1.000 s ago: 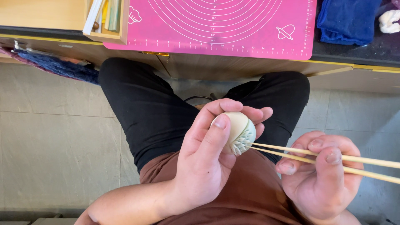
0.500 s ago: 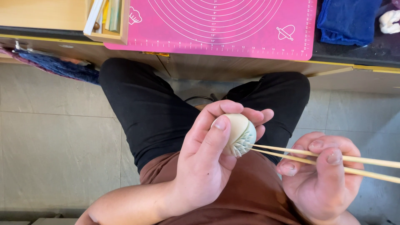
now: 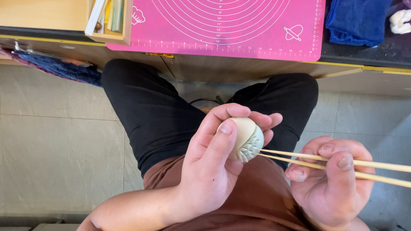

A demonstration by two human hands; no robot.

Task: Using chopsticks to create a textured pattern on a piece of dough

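Note:
My left hand (image 3: 214, 167) holds a round pale dough ball (image 3: 246, 137) over my lap, thumb pressed on its top and fingers curled behind it. The ball's lower side carries rows of small pinched, leaf-like notches with a greenish tint. My right hand (image 3: 332, 184) grips a pair of wooden chopsticks (image 3: 342, 164). Their tips touch the notched part of the dough ball. Both hands hover above my black trousers and brown shirt.
A pink silicone baking mat (image 3: 227, 25) lies on the table edge ahead. To its left stands a wooden box (image 3: 111, 21) with tools; a blue cloth (image 3: 355, 19) and a white dough lump (image 3: 400, 21) lie at the right. Grey floor tiles lie below.

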